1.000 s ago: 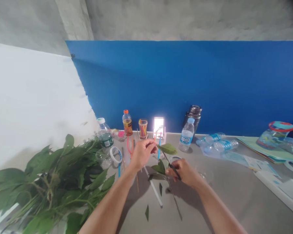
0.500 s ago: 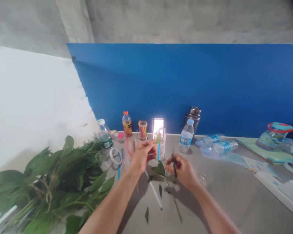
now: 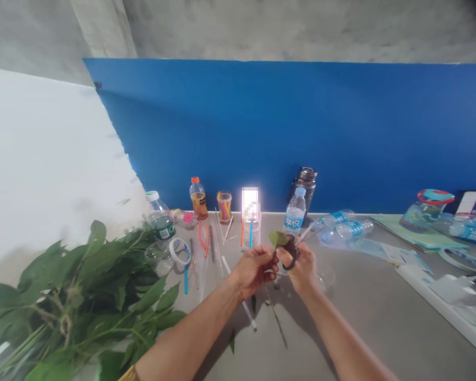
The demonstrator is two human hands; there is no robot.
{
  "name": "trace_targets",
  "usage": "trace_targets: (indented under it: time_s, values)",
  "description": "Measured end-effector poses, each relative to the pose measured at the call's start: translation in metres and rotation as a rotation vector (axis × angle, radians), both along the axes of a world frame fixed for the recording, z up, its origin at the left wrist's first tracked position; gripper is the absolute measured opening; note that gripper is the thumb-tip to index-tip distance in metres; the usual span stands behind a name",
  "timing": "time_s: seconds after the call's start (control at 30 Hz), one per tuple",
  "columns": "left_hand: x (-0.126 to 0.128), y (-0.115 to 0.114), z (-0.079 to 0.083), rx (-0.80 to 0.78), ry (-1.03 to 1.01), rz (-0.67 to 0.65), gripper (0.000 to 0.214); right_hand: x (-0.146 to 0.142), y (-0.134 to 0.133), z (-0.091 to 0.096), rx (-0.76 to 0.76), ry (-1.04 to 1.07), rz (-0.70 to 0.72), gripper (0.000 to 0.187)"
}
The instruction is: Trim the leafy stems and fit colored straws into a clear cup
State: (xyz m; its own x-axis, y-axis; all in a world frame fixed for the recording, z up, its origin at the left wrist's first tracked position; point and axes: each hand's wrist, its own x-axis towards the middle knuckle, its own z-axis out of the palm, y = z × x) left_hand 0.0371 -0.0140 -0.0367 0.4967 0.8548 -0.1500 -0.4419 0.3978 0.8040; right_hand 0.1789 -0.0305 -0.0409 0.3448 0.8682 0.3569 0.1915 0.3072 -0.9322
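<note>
Right at centre, the left hand (image 3: 256,270) and right hand (image 3: 301,267) are working close together, almost touching, lifted over the tabletop (image 3: 365,323). The left hand pinches a small leaf (image 3: 278,239) up at its fingertips, and the right hand is clamped on black scissors (image 3: 290,256), blades hidden from this angle, right beside the leaf. Just past the right hand stands a water bottle (image 3: 294,211), near the tabletop's back edge, where it meets the blue wall (image 3: 262,132). Under the left wrist, a white straw (image 3: 238,291) lies on the tabletop, with a thin stem (image 3: 276,317) just below the hands. Out by the left edge, a big leafy bunch (image 3: 75,301) sits well apart, and a white strip (image 3: 440,296) runs along the right edge, far from the right hand.
</note>
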Motion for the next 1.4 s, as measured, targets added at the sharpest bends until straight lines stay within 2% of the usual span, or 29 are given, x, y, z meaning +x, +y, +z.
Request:
trace_targets:
  time_s: [0.2,0.3,0.4,0.53,0.63,0.83,0.9,1.03,1.13,1.27,1.4]
  values:
    - [-0.012,0.007,0.012,0.3,0.189,0.169,0.036,-0.004,-0.001,0.004,-0.075,0.077,0.13,0.025]
    - [-0.015,0.009,0.016,0.386,0.286,0.229,0.028,-0.008,-0.001,0.004,-0.1,0.098,0.22,0.025]
    - [-0.015,0.008,0.019,0.391,0.203,0.295,0.027,-0.01,-0.001,0.002,-0.112,0.044,0.233,0.019]
    - [-0.018,0.006,0.028,0.287,-0.016,0.392,0.037,-0.011,-0.001,0.003,-0.173,-0.002,0.256,0.016]
    - [-0.021,0.008,0.033,0.215,-0.055,0.364,0.042,-0.009,0.0,0.005,-0.186,0.034,0.261,0.021]
    - [-0.024,0.012,0.036,0.171,-0.102,0.329,0.045,-0.002,0.005,0.005,-0.183,0.054,0.143,0.031]
    - [-0.024,0.012,0.035,0.192,-0.071,0.337,0.043,-0.001,0.005,0.003,-0.16,0.089,0.156,0.03]
    - [-0.022,0.011,0.029,0.286,0.022,0.389,0.035,-0.004,0.002,-0.002,-0.118,0.237,0.297,0.032]
    - [-0.019,0.01,0.023,0.336,0.073,0.392,0.03,-0.007,0.0,-0.006,-0.105,0.265,0.351,0.031]
    - [-0.016,0.007,0.021,0.385,0.148,0.377,0.027,-0.009,-0.001,-0.005,-0.081,0.228,0.38,0.029]
    - [-0.022,0.009,0.028,0.427,0.224,0.333,0.028,-0.007,0.0,-0.003,-0.088,0.189,0.335,0.028]
